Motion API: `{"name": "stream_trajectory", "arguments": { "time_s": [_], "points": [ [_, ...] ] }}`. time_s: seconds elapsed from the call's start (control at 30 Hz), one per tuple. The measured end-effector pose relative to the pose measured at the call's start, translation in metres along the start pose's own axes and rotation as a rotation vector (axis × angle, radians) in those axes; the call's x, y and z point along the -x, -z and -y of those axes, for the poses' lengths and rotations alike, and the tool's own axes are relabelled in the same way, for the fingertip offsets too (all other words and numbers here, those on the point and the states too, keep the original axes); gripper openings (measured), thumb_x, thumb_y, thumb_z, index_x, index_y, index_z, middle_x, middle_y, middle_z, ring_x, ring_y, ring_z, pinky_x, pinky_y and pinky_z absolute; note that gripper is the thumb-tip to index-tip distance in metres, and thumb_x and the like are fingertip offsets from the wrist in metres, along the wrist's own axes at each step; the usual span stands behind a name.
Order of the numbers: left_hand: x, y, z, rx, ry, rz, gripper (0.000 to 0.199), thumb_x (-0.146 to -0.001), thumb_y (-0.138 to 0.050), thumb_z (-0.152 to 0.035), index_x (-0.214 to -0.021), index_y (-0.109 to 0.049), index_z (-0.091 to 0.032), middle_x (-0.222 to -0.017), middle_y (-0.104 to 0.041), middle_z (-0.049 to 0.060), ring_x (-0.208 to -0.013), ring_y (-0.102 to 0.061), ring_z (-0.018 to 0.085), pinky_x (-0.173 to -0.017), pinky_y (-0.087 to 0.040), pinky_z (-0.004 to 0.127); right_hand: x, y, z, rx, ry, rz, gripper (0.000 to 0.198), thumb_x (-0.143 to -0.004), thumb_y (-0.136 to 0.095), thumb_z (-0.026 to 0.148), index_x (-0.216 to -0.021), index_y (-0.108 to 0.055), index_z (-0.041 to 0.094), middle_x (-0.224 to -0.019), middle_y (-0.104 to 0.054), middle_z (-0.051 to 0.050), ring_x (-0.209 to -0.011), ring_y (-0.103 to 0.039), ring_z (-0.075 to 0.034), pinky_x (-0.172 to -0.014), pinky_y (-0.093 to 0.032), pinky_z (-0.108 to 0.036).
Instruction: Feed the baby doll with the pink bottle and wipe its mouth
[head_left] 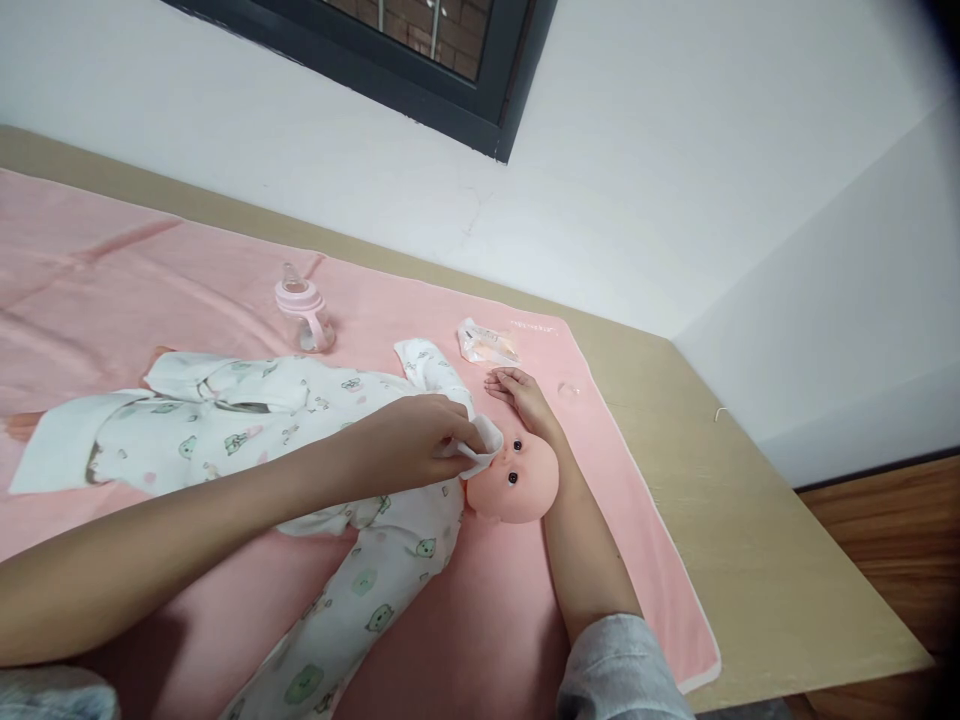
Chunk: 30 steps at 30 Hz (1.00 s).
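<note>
A baby doll (538, 490) lies on its back on the pink mat (517, 590), dressed in a white outfit (225, 425) with green animal prints. My left hand (439, 435) pinches a folded white cloth (489, 443) against the doll's mouth and chin; part of the cloth is hidden by my fingers. My right arm runs along the top of the doll's head. Beyond the head, my right hand (527, 398) rests with its fingers stretched out and nothing visible in them.
A baby bottle (304, 318) with a pink collar and handle stands on the mat behind the doll. Near my right fingers lies a clear plastic packet (487, 343). A small clear piece (568, 389) is to its right. The wooden table (720, 500) meets a white wall under a dark-framed window.
</note>
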<state>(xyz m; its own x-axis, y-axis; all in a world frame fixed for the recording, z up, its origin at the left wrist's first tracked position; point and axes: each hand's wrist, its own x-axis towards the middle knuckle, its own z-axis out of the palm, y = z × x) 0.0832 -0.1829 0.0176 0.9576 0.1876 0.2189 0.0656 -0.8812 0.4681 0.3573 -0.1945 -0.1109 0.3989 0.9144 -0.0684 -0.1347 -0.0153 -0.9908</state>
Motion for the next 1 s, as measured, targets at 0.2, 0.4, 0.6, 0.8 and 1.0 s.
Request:
{"name": "stream_trajectory", "arguments": {
  "time_s": [0.2,0.4,0.6,0.8,1.0],
  "points": [
    [-0.004,-0.011,0.006,-0.008,-0.011,0.031,0.012,-0.086,-0.063,-0.015,-0.077,-0.070,-0.018,-0.072,-0.057,0.000,-0.073,-0.054,0.017,-0.067,-0.034,0.028,0.000,-0.001,0.001,0.003,-0.003,-0.010,0.012,-0.084,-0.067,0.027,-0.091,-0.069,0.017,-0.088,-0.072,-0.006,-0.084,-0.070,-0.014,-0.093,-0.057,-0.032],
    [-0.005,-0.019,0.009,-0.032,-0.001,-0.016,0.016,-0.087,-0.065,-0.018,-0.071,-0.065,-0.016,-0.070,-0.055,0.000,-0.071,-0.054,0.017,-0.067,-0.034,0.029,0.001,-0.002,0.001,0.010,0.003,-0.004,0.015,-0.082,-0.070,0.030,-0.091,-0.068,0.018,-0.090,-0.072,-0.006,-0.087,-0.069,-0.014,-0.094,-0.057,-0.032],
    [-0.006,-0.018,0.006,-0.061,-0.009,-0.046,0.016,-0.084,-0.064,-0.014,-0.068,-0.063,-0.016,-0.067,-0.053,-0.001,-0.068,-0.051,0.015,-0.066,-0.034,0.028,0.002,-0.002,0.003,0.010,-0.005,-0.006,0.016,-0.081,-0.072,0.031,-0.090,-0.068,0.018,-0.090,-0.073,-0.005,-0.085,-0.069,-0.013,-0.091,-0.058,-0.030],
    [-0.006,-0.015,0.003,-0.090,-0.015,-0.052,0.019,-0.084,-0.060,-0.014,-0.065,-0.062,-0.016,-0.064,-0.053,-0.001,-0.065,-0.050,0.014,-0.065,-0.034,0.028,0.002,-0.002,0.003,0.011,-0.011,-0.009,0.014,-0.082,-0.070,0.029,-0.090,-0.068,0.018,-0.091,-0.072,-0.005,-0.085,-0.069,-0.012,-0.091,-0.057,-0.029],
    [-0.006,-0.014,0.006,-0.081,-0.006,-0.056,0.014,-0.084,-0.058,-0.013,-0.075,-0.068,-0.018,-0.071,-0.059,0.000,-0.072,-0.056,0.017,-0.067,-0.035,0.029,0.001,-0.002,0.002,0.011,-0.012,-0.009,0.014,-0.082,-0.070,0.028,-0.091,-0.068,0.018,-0.091,-0.072,-0.005,-0.084,-0.069,-0.012,-0.090,-0.056,-0.029]
  ]
}}
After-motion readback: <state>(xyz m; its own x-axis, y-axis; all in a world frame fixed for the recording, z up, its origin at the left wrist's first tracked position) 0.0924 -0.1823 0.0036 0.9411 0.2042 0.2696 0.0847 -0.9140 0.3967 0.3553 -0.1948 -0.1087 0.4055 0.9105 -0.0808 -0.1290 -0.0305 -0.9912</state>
